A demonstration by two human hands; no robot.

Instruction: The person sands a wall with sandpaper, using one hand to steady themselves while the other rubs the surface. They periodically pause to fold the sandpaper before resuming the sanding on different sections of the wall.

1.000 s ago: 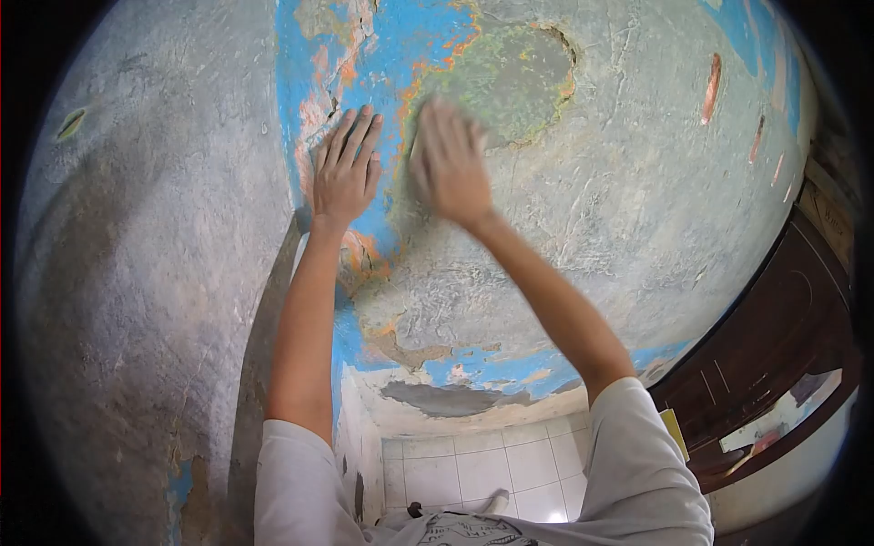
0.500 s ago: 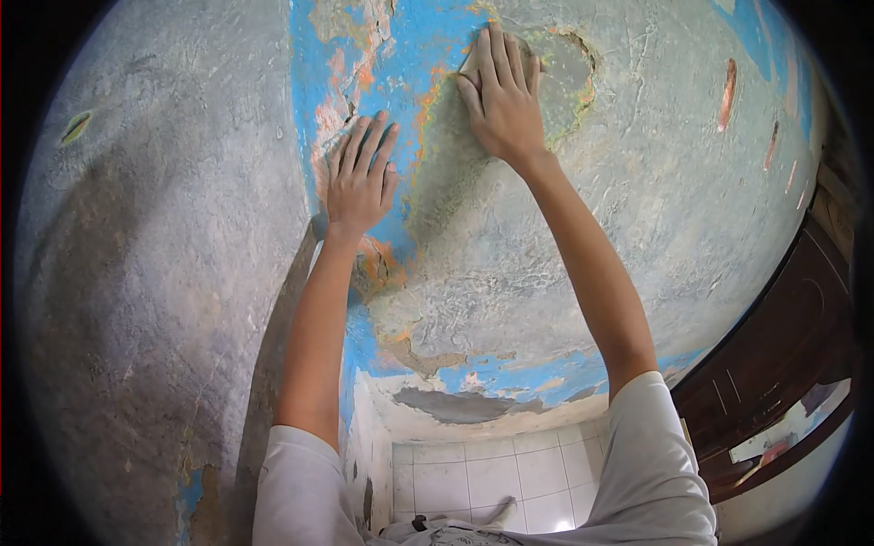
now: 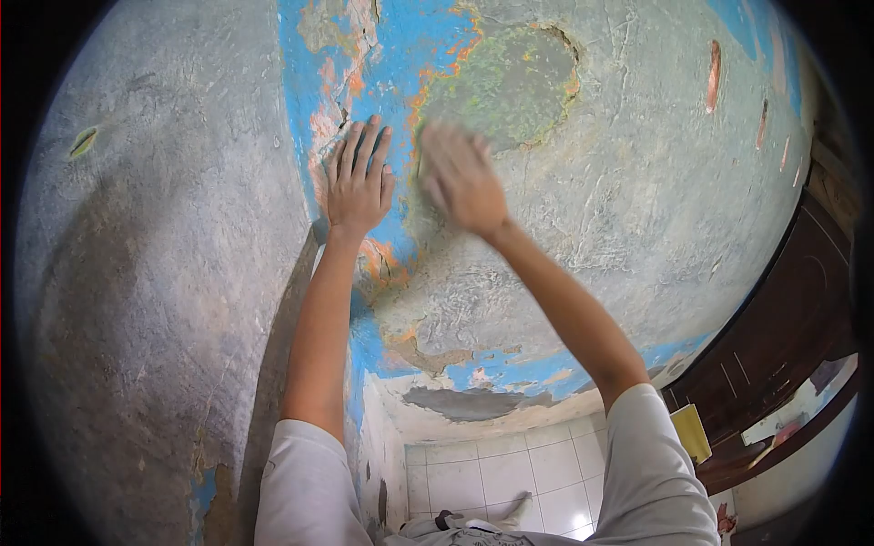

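Note:
My left hand lies flat on the wall near the inner corner, over blue paint and a pinkish chipped strip. Its fingers point up, slightly apart, and nothing shows in it. Lower and to the right of a greenish bare patch with an orange, flaking rim, my right hand is against or close to the grey wall. Motion blurs its fingers, which look stretched out. Whether anything is under its palm cannot be made out.
Another grey wall stands on the left. Below, flaking blue and white paint borders the white tiled floor. Dark wooden furniture is at the right, with a yellow object beside it.
My right hand has moved down and left, off the greenish patch, uncovering it. My left hand stays in place. The view has shifted slightly, showing more of the yellow object.

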